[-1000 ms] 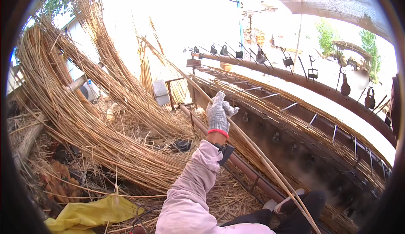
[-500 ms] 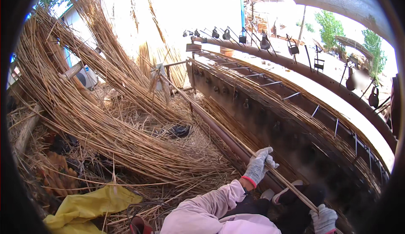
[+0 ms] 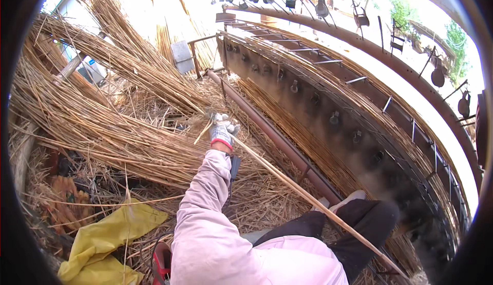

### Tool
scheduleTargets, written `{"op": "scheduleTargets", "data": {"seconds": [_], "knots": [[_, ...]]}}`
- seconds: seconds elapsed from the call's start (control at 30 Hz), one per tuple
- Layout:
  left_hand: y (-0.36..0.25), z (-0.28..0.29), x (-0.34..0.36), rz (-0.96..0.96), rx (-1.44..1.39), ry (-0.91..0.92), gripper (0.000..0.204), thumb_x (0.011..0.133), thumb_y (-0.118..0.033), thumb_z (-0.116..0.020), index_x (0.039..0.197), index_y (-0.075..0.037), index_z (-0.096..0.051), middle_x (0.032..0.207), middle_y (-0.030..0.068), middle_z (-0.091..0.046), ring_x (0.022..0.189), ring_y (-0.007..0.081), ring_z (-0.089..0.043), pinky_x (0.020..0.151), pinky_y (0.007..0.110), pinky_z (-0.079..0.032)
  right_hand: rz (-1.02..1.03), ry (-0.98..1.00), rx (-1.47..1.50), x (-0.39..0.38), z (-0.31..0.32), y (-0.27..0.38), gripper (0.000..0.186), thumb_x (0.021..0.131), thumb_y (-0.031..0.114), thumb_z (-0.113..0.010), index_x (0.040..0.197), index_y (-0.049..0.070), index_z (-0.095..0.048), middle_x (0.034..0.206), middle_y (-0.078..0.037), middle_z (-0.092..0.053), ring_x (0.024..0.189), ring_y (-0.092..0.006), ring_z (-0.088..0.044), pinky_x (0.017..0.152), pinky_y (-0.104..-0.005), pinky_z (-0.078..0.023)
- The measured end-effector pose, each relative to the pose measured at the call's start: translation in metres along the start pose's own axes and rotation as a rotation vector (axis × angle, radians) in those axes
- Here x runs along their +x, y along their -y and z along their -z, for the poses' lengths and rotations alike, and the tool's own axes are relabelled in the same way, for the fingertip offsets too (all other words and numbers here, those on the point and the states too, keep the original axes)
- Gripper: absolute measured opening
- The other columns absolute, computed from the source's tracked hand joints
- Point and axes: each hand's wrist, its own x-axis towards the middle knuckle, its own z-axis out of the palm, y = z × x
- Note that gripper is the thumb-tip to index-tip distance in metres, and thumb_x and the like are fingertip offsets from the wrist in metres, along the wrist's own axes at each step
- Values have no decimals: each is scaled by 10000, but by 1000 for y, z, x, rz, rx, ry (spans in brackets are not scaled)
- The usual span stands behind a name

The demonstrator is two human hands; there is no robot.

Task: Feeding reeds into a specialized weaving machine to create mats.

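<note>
My left hand (image 3: 224, 130), in a grey knit glove with a red cuff, is closed around pale reed stalks (image 3: 287, 184) at the centre of the head view. The stalks run diagonally down to the lower right, with a frayed, leafy end (image 3: 204, 124) by that hand. A sliver of what looks like my right glove (image 3: 416, 278) shows at their far end on the lower edge; its fingers are hidden. A rusty pipe (image 3: 264, 131) runs alongside, to the right of the hand. Curved bundles of long reeds (image 3: 113, 138) lie just left of it.
A long, dark metal trough (image 3: 334, 115) with rungs and reeds curves along the right. Above it a beam (image 3: 359, 42) carries dark metal fittings. Loose straw covers the ground. A yellow sheet (image 3: 102, 233) lies lower left, a grey plate (image 3: 182, 56) stands behind. My bent legs (image 3: 359, 223) are below.
Since half a second ago my left hand has moved up and to the left with the stalks. My right hand has dropped almost out of view, and the camera looks further down.
</note>
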Motion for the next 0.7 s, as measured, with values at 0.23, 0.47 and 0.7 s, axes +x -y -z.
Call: {"op": "scheduleTargets", "data": {"seconds": [0.23, 0.47, 0.7], "knots": [[62, -16, -20, 52, 37, 101, 344, 1051, -452, -542, 924, -135, -585, 578, -72, -441, 466, 99, -451, 617, 402, -585, -40, -24, 25, -1, -1, 17, 312, 966, 403, -645, 1027, 99, -679, 821, -95, -693, 747, -300, -676, 589, -485, -498], [-125, 65, 62, -87, -48, -112, 496, 1038, -500, -461, 663, -176, -483, 570, -10, -491, 505, 181, -499, 669, 466, -583, -61, -24, 44, -4, 3, 19, 284, 959, 376, -645, 966, 93, -671, 809, -120, -685, 755, -322, -670, 614, -494, -499], [-281, 165, 33, -618, -21, -406, 816, 915, -680, -630, 1436, -71, -476, 1340, 143, -563, 1190, 308, -608, 1015, 449, -526, -64, -40, 56, -2, 0, 13, 267, 951, 349, -646, 904, 87, -663, 797, -144, -676, 762, -343, -665, 640, -503, -499]]}}
